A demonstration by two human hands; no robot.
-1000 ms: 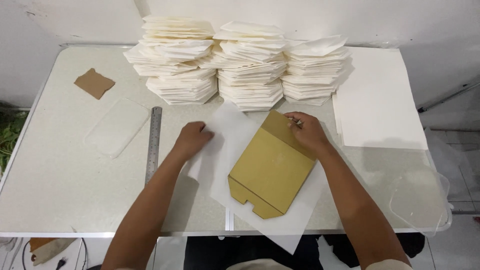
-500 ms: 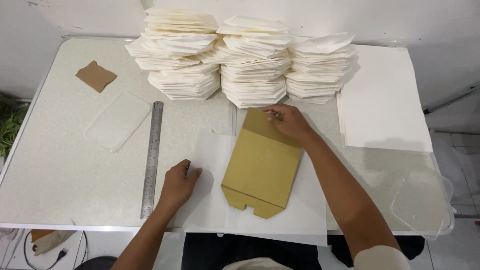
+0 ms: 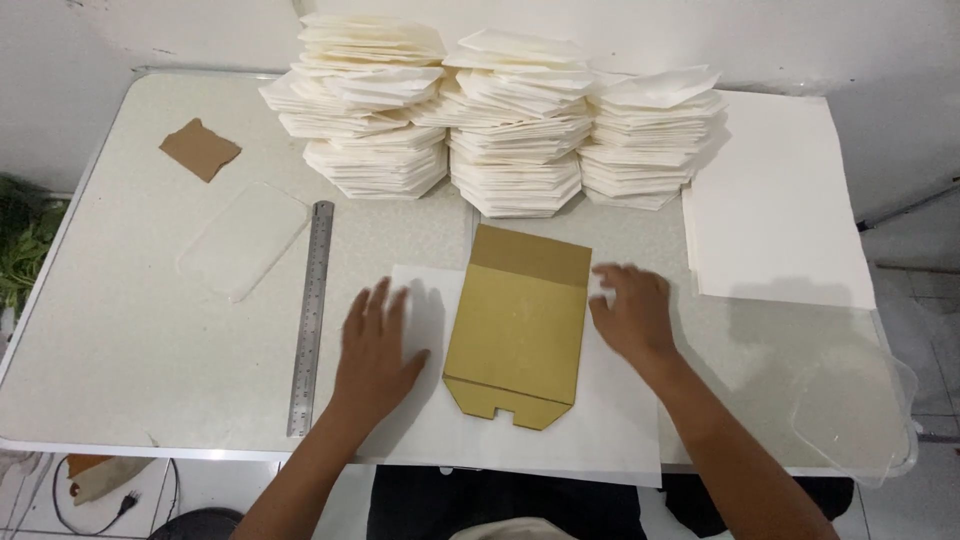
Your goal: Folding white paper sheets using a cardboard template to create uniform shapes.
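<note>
A brown cardboard template (image 3: 518, 327) with a folded top flap lies on a white paper sheet (image 3: 520, 435) near the table's front edge. My left hand (image 3: 375, 350) lies flat, fingers spread, on the sheet just left of the template. My right hand (image 3: 630, 312) rests flat on the sheet at the template's right edge, fingers spread. Neither hand grips anything.
Three tall stacks of folded white paper (image 3: 510, 120) stand at the back. A pile of flat white sheets (image 3: 775, 200) lies at right. A metal ruler (image 3: 310, 315), a clear plastic piece (image 3: 245, 240) and a brown cardboard scrap (image 3: 200, 150) lie at left. Another clear plastic piece (image 3: 850, 400) overhangs the right corner.
The template and sheet have been straightened square to the table edge. My right hand moved off the template's top to its right side. My left hand shifted right onto the sheet.
</note>
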